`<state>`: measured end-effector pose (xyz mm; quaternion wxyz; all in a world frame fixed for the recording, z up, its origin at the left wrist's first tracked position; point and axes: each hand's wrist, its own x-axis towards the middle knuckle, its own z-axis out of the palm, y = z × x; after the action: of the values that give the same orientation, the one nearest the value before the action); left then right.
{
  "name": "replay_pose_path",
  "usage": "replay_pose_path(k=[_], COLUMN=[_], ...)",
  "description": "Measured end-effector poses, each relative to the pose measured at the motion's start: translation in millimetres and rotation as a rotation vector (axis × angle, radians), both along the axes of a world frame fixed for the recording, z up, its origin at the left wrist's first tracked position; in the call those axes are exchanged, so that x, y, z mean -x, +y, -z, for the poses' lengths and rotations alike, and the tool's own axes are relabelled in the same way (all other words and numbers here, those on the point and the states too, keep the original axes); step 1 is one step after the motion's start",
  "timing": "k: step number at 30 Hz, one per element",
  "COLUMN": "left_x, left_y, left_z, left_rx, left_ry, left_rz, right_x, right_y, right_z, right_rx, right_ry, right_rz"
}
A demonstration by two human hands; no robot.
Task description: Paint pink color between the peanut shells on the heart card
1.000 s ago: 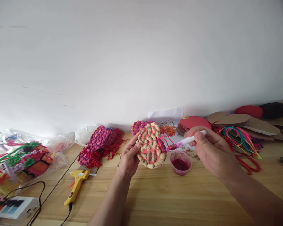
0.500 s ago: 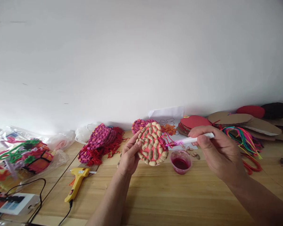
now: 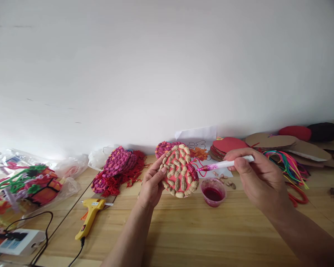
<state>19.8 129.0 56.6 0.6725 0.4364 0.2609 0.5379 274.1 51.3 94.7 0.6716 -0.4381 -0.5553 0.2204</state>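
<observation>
Hands [image 3: 203, 183] gripping white brush [image 3: 225, 164], peanut-covered piece [image 3: 179, 172] between them

The wooden surface [image 3: 200, 237] carries a yellow glue gun [image 3: 91, 218], its cord trailing toward the near edge. Farther right stands a small clear cup [image 3: 213, 192] (dark red liquid inside), with loose peanuts [image 3: 231, 184] just beyond it. Magenta, red-fringed pieces [image 3: 117, 163] lie near the wall; a red looped cord [image 3: 300, 195] rests at right.
</observation>
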Motion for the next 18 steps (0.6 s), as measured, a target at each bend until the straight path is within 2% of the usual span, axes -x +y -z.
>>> replay_pose_path(k=[5,10,18], left_x=[0.4,0.5,0.5], left_y=[-1.9,-3.0,-2.9], left_z=[-1.5,-1.9,-1.9], left_rx=[-0.001,-0.001,-0.012], left_ry=[0.016,0.030,0.001], left_rz=[-0.007,-0.010,0.004], right_x=[-1.8,-2.5,-2.1], right_y=[2.4,5.1,3.3], right_z=[5.7,8.1,10.2], right_rx=[0.045,0.015,0.044], right_ry=[0.084,0.132,0.155], right_rz=[-0.094,-0.071,-0.131])
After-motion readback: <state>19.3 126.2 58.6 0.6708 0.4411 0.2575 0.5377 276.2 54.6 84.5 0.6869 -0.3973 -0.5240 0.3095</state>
